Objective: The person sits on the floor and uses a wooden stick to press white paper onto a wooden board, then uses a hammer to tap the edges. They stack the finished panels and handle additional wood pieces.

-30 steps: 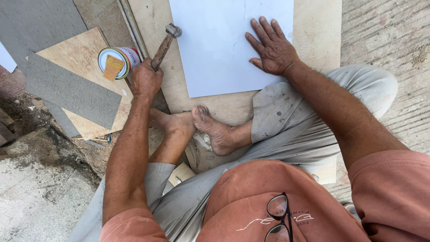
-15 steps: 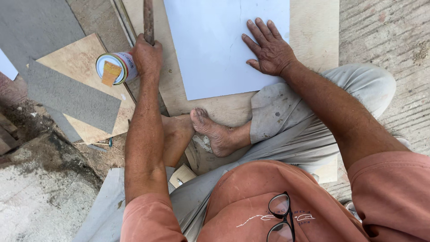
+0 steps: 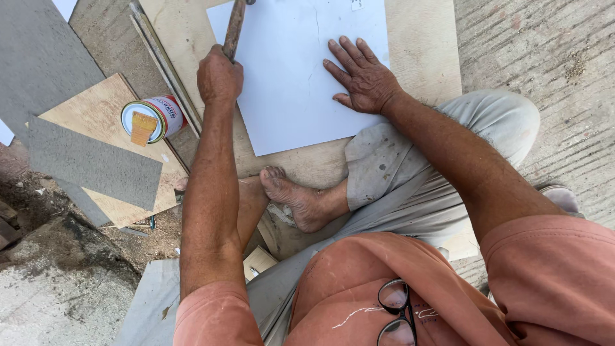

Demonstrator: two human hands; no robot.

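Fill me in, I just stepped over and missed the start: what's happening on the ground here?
A person sits barefoot on the ground. The left hand grips a wooden tool handle whose head is out of view, over the edge of a white sheet. The right hand lies flat on that sheet, which rests on a plywood board. A small tin lies on its side to the left, on another board with grey sheets.

Salmon short-sleeved shirt (image 3: 410, 288), grey trousers (image 3: 397, 173), bare feet (image 3: 301, 202), black-rimmed glasses (image 3: 397, 311) hung at the collar.
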